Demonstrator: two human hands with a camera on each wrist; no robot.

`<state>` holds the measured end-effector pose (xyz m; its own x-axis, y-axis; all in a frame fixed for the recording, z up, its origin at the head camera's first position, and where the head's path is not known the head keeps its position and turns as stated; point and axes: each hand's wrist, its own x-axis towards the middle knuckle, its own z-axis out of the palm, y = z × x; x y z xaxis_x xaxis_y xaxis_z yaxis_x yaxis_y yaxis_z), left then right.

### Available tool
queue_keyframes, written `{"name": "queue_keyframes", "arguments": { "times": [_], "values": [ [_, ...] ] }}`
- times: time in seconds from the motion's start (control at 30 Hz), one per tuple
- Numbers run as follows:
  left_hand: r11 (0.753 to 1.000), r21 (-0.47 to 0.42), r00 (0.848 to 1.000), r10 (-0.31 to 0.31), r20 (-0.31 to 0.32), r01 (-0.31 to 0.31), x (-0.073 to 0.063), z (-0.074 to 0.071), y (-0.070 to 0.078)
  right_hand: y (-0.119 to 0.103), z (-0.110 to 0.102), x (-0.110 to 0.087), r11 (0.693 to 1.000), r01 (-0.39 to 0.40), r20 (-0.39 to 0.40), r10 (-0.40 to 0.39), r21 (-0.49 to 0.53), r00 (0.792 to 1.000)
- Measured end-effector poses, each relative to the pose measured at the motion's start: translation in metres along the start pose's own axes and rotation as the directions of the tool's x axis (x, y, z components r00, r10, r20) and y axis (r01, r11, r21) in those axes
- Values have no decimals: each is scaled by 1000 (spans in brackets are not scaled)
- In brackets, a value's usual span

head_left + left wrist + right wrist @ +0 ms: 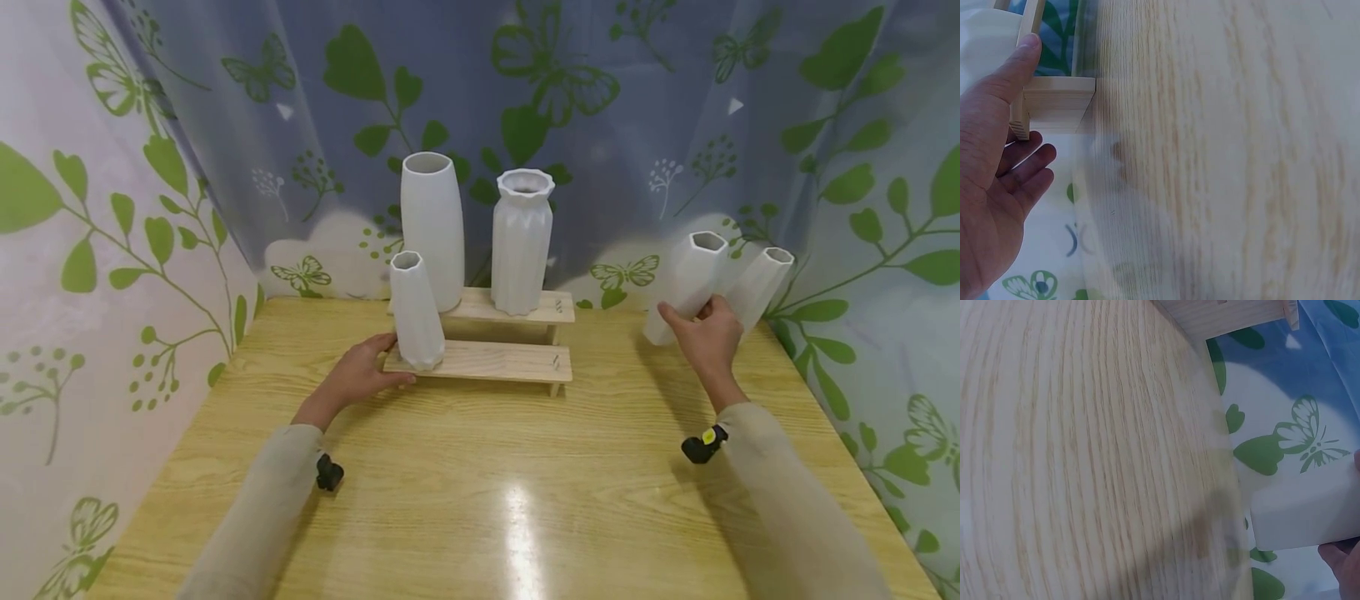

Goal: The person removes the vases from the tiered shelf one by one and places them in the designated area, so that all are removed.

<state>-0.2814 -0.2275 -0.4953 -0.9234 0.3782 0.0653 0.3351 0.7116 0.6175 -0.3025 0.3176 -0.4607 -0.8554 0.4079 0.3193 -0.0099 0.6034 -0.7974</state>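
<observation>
At the right, my right hand (707, 335) grips a white vase (686, 279) with a hexagonal mouth, thumb on its near left side. The vase leans a little, its base close over the table; part of it shows in the right wrist view. My left hand (358, 372) holds the left end of a two-step wooden stand (495, 360). In the left wrist view its thumb lies along the front edge of the board (1027, 119), the other fingers curled on the far side. A slim white faceted vase (415, 312) stands on the lower step beside that hand.
On the upper step stand a tall smooth white vase (433, 229) and a white fluted vase (521, 242) with a scalloped rim. Another narrow white vase (761, 287) stands behind my right hand. A leaf-patterned curtain (622, 158) surrounds the wooden table (465, 467) at the back and sides.
</observation>
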Motion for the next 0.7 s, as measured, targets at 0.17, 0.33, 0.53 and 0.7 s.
{"name": "queue_keyframes", "arguments": {
  "times": [0.17, 0.33, 0.53, 0.7],
  "values": [
    [1000, -9, 1000, 7, -4, -7, 0, 0, 0, 6, 3, 3, 1000, -19, -14, 19, 8, 1000],
    [1000, -11, 1000, 7, -3, -7, 0, 1, 1, 11, 5, 5, 999, -37, -21, 37, 14, 999],
    [1000, -14, 1000, 2, -2, -2, -1, 0, 2, 19, 10, 6, 999, -47, -38, 48, 26, 998],
    [1000, -16, 1000, -2, 6, 2, 0, -1, 2, 24, 12, 7, 997, -59, -36, 61, 42, 998]
  ]
}}
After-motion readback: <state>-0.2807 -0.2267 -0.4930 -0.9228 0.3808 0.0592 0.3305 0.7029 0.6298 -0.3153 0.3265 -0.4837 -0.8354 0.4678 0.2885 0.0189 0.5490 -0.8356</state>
